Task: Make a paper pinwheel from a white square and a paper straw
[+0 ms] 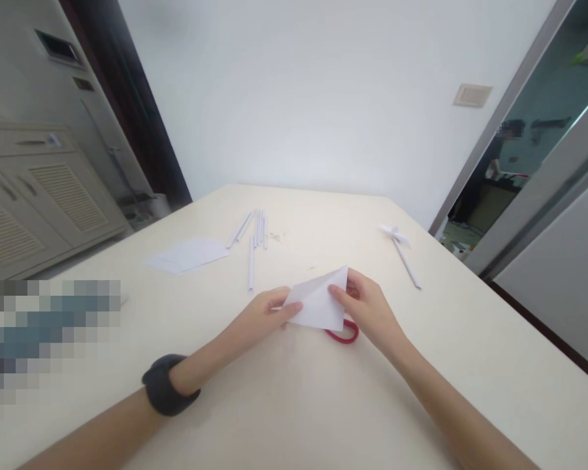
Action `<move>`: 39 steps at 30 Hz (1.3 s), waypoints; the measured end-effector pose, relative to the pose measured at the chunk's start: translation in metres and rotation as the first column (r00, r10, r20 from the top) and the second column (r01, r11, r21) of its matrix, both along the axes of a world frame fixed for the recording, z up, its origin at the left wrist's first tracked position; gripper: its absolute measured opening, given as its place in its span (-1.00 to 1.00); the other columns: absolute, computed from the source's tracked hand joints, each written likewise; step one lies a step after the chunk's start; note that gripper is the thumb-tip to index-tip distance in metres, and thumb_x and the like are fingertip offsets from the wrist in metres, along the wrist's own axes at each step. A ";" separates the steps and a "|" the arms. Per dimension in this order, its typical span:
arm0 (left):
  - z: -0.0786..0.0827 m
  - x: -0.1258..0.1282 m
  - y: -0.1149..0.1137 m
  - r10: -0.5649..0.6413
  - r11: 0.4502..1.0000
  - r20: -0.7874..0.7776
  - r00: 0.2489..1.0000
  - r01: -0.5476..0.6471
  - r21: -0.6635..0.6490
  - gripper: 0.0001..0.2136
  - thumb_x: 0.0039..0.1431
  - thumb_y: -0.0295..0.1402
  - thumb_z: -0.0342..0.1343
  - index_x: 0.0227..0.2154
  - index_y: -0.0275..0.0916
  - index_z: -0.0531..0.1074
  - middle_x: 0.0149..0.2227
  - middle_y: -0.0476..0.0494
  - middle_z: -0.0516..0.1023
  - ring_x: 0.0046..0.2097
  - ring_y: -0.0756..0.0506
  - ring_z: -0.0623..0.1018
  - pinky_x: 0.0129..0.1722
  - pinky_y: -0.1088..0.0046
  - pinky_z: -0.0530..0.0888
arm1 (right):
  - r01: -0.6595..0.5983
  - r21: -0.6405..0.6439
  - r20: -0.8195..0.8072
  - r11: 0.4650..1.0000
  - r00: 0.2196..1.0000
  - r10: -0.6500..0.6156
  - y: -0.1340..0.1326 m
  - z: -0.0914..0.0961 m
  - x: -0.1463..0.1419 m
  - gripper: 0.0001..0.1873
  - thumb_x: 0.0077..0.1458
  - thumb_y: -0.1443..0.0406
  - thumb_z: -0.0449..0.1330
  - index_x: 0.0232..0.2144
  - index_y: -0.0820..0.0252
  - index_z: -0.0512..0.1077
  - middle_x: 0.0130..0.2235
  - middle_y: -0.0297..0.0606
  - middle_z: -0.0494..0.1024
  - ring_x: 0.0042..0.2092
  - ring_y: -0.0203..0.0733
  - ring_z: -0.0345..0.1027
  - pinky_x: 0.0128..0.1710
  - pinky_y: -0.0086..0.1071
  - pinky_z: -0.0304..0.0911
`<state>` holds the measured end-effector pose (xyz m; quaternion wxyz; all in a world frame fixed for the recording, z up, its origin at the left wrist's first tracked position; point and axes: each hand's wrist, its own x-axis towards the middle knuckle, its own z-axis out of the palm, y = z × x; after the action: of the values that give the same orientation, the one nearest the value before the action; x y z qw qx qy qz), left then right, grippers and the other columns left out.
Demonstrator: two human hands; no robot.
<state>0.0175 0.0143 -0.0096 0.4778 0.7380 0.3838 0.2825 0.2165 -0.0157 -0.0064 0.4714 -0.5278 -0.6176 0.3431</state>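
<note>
Both my hands hold a small white sheet of paper [318,301], folded into a triangle shape, just above the cream table [294,391]. My left hand [264,314] pinches its left corner with thumb and fingers closed. My right hand [367,307] grips the right edge, fingers closed over it. A red loop, the handle of scissors [345,334], lies on the table under the paper and is mostly hidden. A dark band sits on my left wrist [164,391].
Several rolled white paper sticks [253,236] lie further back, with flat white sheets [189,254] to their left. A paper pinwheel on a stick [402,251] lies at the right. A blurred patch covers the left edge. Cabinets stand left, a doorway right.
</note>
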 end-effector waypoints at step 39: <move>-0.004 0.003 -0.023 0.191 0.918 0.215 0.958 -0.097 -0.385 -0.67 0.06 -0.11 0.12 -0.19 -0.19 0.50 -0.20 -0.15 0.59 -0.12 -0.25 0.53 -0.16 0.24 0.46 | -0.077 0.050 0.182 0.996 0.981 0.067 -0.031 0.016 -0.026 -0.73 0.13 0.29 0.03 -0.13 0.05 0.42 -0.39 -0.30 0.47 -0.38 -0.18 0.36 -0.49 -0.41 0.27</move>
<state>0.0202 -0.0089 -0.0138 0.6303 0.5630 0.4207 0.3299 0.1908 -0.0467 0.0098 0.4158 -0.5203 -0.6860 0.2930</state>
